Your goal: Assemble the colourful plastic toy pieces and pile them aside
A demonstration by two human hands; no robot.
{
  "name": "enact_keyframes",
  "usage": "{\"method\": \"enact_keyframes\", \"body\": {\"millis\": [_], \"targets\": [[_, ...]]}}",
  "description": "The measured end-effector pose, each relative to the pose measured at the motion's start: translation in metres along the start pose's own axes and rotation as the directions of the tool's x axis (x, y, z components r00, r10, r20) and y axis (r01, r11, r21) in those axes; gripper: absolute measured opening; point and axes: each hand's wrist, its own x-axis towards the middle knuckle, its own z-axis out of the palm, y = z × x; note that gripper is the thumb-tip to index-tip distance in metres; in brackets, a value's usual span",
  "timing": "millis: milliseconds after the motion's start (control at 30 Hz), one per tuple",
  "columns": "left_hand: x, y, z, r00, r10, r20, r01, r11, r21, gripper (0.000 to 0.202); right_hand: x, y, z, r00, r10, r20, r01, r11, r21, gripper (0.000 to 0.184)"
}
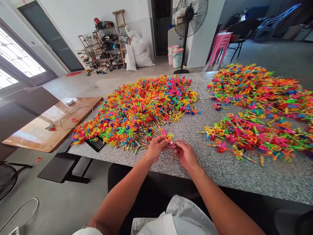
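Note:
My left hand and my right hand meet over the near part of a speckled grey stone table. Both pinch one small bright plastic piece, an orange and yellow ring part on a short stick, between their fingertips. Just beyond my hands lies a big heap of loose neon plastic rings and small sticks. To the right spreads a second heap of similar coloured pieces.
A black comb-like tray pokes from under the left heap. A wooden side table with a cable stands left. A standing fan, buckets, sacks, shoe racks and plastic chairs are at the back.

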Motion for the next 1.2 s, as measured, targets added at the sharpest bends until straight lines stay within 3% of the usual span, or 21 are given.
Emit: {"method": "enact_keyframes", "body": {"millis": [300,500,633,800,933,1100,1167,1200], "targets": [[0.004,-0.006,-0.01,0.985,-0.16,0.058,0.161,0.987,-0.017,0.042,-0.001,0.004,-0.002,0.999,0.029,0.018,-0.03,0.997,0.073,0.03],[0.005,-0.003,-0.008,0.987,-0.148,0.063,0.147,0.989,0.028,0.04,-0.003,0.001,0.0,0.999,0.023,0.046,-0.025,0.999,0.043,0.031],[0.004,-0.004,-0.002,0.997,-0.063,0.043,0.059,0.994,0.092,0.036,-0.005,0.003,0.001,0.997,-0.048,0.058,0.048,0.999,0.003,0.033],[0.001,-0.024,0.009,0.978,0.172,-0.118,-0.121,0.928,0.352,0.026,-0.01,0.008,-0.007,0.961,-0.274,0.049,0.276,0.916,-0.29,0.033],[0.002,-0.031,0.013,0.969,0.22,-0.109,-0.155,0.893,0.424,0.024,-0.005,0.005,-0.011,0.952,-0.304,0.034,0.291,0.869,-0.4,0.032],[0.011,-0.006,-0.008,0.995,0.087,-0.042,-0.065,0.924,0.377,0.027,0.015,-0.025,-0.022,0.98,-0.192,-0.045,0.169,0.935,-0.313,0.032],[0.015,0.015,-0.029,0.987,0.135,-0.092,-0.09,0.918,0.385,0.03,0.026,-0.05,-0.038,0.947,-0.276,-0.164,0.224,0.935,-0.276,0.029],[0.018,0.025,-0.041,0.973,0.191,-0.132,-0.117,0.894,0.432,0.029,0.032,-0.064,-0.048,0.907,-0.343,-0.244,0.285,0.927,-0.243,0.025]]}}
